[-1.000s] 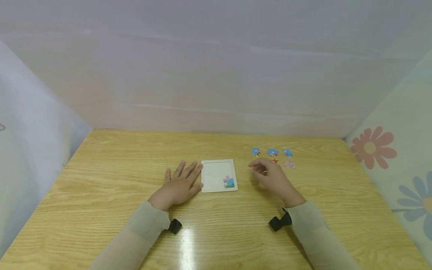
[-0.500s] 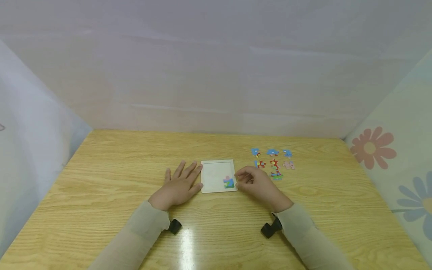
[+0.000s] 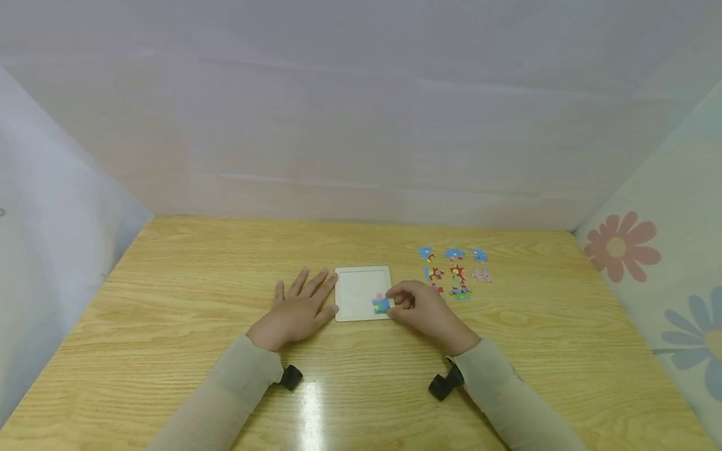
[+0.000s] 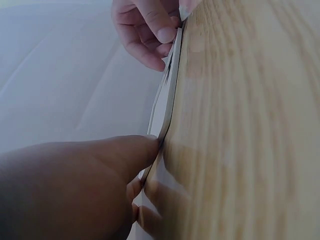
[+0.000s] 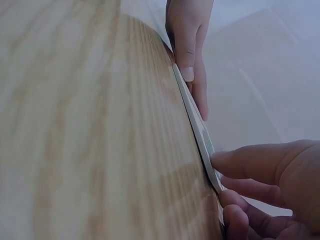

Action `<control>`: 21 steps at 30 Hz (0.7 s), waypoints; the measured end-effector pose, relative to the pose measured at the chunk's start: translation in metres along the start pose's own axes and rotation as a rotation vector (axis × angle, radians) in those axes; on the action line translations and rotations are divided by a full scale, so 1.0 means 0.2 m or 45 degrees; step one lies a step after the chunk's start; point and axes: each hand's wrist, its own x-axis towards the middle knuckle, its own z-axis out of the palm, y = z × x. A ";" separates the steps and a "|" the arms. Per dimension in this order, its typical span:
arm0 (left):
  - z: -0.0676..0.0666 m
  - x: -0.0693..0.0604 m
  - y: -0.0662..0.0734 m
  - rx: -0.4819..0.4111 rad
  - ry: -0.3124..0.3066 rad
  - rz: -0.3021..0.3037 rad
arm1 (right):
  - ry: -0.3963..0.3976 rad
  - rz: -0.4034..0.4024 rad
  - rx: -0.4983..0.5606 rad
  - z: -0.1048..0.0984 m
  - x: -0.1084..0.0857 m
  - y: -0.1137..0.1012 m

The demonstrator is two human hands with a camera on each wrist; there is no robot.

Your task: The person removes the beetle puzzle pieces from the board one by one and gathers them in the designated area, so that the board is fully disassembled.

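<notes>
A square white puzzle tray (image 3: 352, 313) lies flat on the table between the hands. One jigsaw piece (image 3: 380, 305), blue and green with a pink knob, sits in its near right corner. My left hand (image 3: 296, 313) rests palm down with spread fingers, its thumb and a fingertip against the tray's left edge. At the right edge, my right hand (image 3: 423, 310) has bent thumb and forefinger set apart over the corner piece, its fingertips at the rim. Whether they touch the piece is hard to tell. Both wrist views show the tray (image 4: 169, 102) nearly edge-on.
Several loose jigsaw pieces (image 3: 458, 274) lie in rough rows on the wooden table (image 3: 225, 269) to the tray's right. Some near ones are partly behind my right hand. A pale cloth wall (image 3: 361, 144) stands along the back edge; others flank the sides.
My right hand has moved left and slightly nearer, from beside the loose pieces to the tray's right edge, uncovering several pieces. The left hand and the tray have hardly moved.
</notes>
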 end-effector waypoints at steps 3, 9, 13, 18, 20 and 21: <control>0.00 0.00 0.00 0.001 -0.002 0.000 | 0.003 -0.002 -0.031 0.00 -0.01 -0.02; 0.00 0.00 0.00 0.011 -0.007 -0.003 | -0.003 0.008 -0.050 0.01 -0.01 -0.02; 0.00 0.00 0.00 0.014 -0.011 0.000 | 0.000 0.012 -0.048 0.01 -0.01 -0.02; 0.00 0.00 0.00 0.004 -0.012 -0.001 | 0.011 -0.005 -0.068 0.01 -0.01 -0.02; 0.00 0.00 0.00 0.003 -0.012 -0.002 | 0.014 -0.011 -0.071 0.01 -0.01 -0.03; 0.00 0.00 0.00 0.003 -0.010 -0.003 | 0.015 -0.013 -0.068 0.01 -0.01 -0.03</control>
